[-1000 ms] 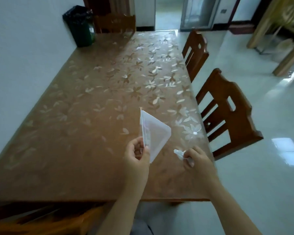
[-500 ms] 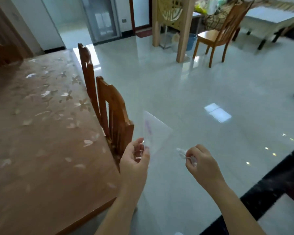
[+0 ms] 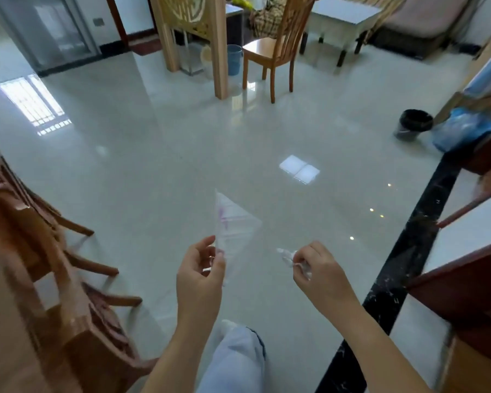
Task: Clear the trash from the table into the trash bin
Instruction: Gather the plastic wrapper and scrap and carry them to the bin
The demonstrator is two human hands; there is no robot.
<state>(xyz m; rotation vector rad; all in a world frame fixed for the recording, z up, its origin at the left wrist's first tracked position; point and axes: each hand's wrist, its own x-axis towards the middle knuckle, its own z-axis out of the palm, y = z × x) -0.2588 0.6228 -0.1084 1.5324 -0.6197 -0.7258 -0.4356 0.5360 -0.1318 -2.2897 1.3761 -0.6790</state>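
A knee [image 3: 236, 355] in pale trousers shows at the bottom edge, between the two forearms. The left hand [image 3: 201, 273] pinches the lower corner of a clear triangular wrapper [image 3: 234, 225] between thumb and fingertips. The wrapper stands upright above the hand, with faint purple print on it. Just to its right, apart from it, the right hand [image 3: 321, 276] has its fingers curled round a small crumpled scrap [image 3: 287, 256]. The scrap looks like clear film, though it is too small to tell for certain. Both pieces hang in the air over the glossy pale floor [image 3: 159, 171].

Blurred brown chairs [image 3: 68, 307] fill the left edge. A black stripe [image 3: 403, 265] runs across the floor on the right.

The bin [image 3: 414, 124], lined in black, stands on the floor at the far right, well apart from the hands. A blue bag [image 3: 462, 131] lies just beside it. Farther back a lighter chair [image 3: 275, 49] stands near a blue bucket [image 3: 234, 59] and a wooden post [image 3: 220, 52].
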